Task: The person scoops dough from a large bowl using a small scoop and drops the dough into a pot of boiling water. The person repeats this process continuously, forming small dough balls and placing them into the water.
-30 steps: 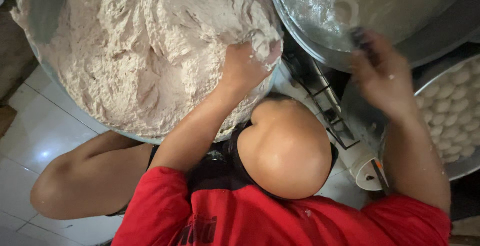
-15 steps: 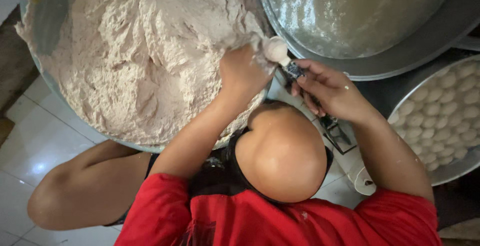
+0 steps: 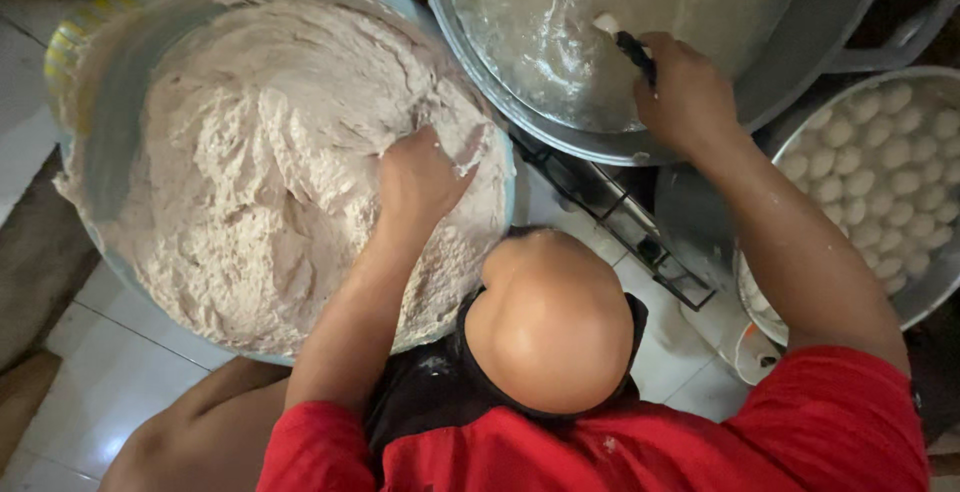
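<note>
In the big basin [image 3: 110,82] at the person's left, the left hand [image 3: 420,177] is sunk into pale dough [image 3: 250,162], clenched around a lump. Farther off, the right hand [image 3: 685,97] grips a dark-handled spoon [image 3: 625,42] over the steaming pot [image 3: 780,72].

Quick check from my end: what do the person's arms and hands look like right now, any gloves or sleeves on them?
No gloves: left hand and right hand are bare. Both forearms are bare as well. Short red sleeves end above the elbows, part of a red top with a dark panel at the neck. No watch, rings or bands visible.
</note>
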